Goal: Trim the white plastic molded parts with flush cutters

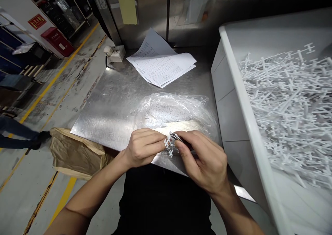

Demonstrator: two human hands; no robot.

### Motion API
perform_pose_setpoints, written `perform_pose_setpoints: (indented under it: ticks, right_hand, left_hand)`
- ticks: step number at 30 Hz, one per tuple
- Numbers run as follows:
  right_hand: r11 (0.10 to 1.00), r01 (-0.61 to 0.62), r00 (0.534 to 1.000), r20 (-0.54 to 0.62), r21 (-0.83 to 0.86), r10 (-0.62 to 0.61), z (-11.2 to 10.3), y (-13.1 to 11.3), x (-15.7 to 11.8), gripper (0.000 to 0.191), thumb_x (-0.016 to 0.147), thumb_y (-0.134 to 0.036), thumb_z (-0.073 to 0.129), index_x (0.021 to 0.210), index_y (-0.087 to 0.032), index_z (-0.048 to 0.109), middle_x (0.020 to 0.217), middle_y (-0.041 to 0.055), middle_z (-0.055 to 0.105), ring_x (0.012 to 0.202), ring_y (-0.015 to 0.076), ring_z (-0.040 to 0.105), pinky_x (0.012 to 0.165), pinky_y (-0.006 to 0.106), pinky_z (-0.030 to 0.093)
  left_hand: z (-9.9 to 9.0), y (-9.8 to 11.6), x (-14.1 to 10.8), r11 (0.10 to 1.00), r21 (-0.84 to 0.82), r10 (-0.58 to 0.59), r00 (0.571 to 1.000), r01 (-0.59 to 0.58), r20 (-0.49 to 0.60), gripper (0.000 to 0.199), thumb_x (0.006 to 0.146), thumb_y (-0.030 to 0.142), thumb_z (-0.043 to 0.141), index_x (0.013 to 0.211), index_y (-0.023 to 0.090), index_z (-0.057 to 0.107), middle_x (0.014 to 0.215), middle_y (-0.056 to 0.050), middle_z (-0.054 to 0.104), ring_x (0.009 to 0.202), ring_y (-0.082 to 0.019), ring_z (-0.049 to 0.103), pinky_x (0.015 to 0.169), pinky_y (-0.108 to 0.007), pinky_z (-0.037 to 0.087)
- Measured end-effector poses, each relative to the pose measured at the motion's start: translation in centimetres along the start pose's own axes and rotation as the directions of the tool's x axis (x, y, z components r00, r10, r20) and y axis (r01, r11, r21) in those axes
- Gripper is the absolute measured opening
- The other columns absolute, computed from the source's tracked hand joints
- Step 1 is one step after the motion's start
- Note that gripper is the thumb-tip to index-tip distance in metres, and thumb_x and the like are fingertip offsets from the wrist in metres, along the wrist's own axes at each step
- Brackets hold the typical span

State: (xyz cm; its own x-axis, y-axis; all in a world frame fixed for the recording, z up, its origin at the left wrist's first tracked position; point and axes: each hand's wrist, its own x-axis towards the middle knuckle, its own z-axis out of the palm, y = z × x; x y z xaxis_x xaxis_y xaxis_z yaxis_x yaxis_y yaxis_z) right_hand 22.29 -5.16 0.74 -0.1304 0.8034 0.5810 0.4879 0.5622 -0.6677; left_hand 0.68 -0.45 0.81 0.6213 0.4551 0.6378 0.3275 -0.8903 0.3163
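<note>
Fingers of the left hand (145, 146) pinch a white plastic piece (169, 143) above the tabletop's (109, 107) near edge, its long axis running roughly toward the body; just right of it, the right hand (209, 159) grips a dark tool (179, 137) narrowly.

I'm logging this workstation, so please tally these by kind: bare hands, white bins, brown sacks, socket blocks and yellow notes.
Bare hands: 2 (left hand, right hand)
White bin: 1
Brown sack: 1
Socket block: 1
Yellow note: 1
Total: 6
</note>
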Motion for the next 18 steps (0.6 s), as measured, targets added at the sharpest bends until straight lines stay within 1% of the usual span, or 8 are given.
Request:
perform_pose_setpoints:
  ticks: [6, 10, 15, 18]
  right_hand:
    - [0.998, -0.058, 0.998, -0.019, -0.001, 0.058, 0.14, -0.22, 0.08, 0.011, 0.107, -0.015, 0.066, 0.114, -0.022, 0.071, 0.095, 0.0051, 0.080, 0.081, 0.0202, 0.076, 0.073, 0.033, 0.058]
    - [0.996, -0.083, 0.996, -0.034, 0.015, 0.083, 0.24, -0.28, 0.13, 0.009, 0.107, -0.016, 0.067, 0.112, -0.021, 0.072, 0.095, 0.0042, 0.080, 0.079, 0.0188, 0.076, 0.073, 0.032, 0.058]
    - [0.996, -0.085, 0.995, -0.043, 0.018, 0.086, 0.25, -0.39, 0.11, 0.007, 0.106, -0.016, 0.068, 0.110, -0.021, 0.071, 0.091, 0.0027, 0.079, 0.075, 0.0168, 0.074, 0.071, 0.030, 0.057]
    - [0.993, -0.119, 0.992, -0.047, 0.023, 0.120, 0.30, -0.49, 0.07, 0.006, 0.107, -0.017, 0.068, 0.107, -0.022, 0.071, 0.090, 0.0021, 0.080, 0.073, 0.0164, 0.073, 0.069, 0.029, 0.056]
  left_hand:
    - [0.01, -0.02, -0.05, 1.000, 0.024, 0.007, 1.000, -0.007, 0.021, 0.020, 0.102, 0.004, 0.056, 0.101, 0.017, 0.071, 0.092, -0.007, 0.083, 0.081, -0.018, 0.081, 0.071, -0.028, 0.060]
    - [0.06, -0.09, -0.21, 0.999, 0.035, 0.005, 1.000, -0.006, 0.027, 0.022, 0.101, 0.004, 0.053, 0.100, 0.018, 0.070, 0.091, -0.006, 0.083, 0.081, -0.018, 0.081, 0.072, -0.028, 0.061]
    - [0.17, -0.08, -0.24, 1.000, 0.028, 0.007, 1.000, -0.008, 0.017, 0.020, 0.100, 0.003, 0.055, 0.098, 0.017, 0.069, 0.088, -0.005, 0.082, 0.078, -0.016, 0.079, 0.071, -0.028, 0.058]
    - [0.33, 0.01, -0.16, 0.999, 0.037, 0.002, 1.000, -0.002, 0.010, 0.020, 0.101, 0.004, 0.056, 0.097, 0.017, 0.069, 0.085, -0.004, 0.081, 0.074, -0.015, 0.077, 0.069, -0.028, 0.056]
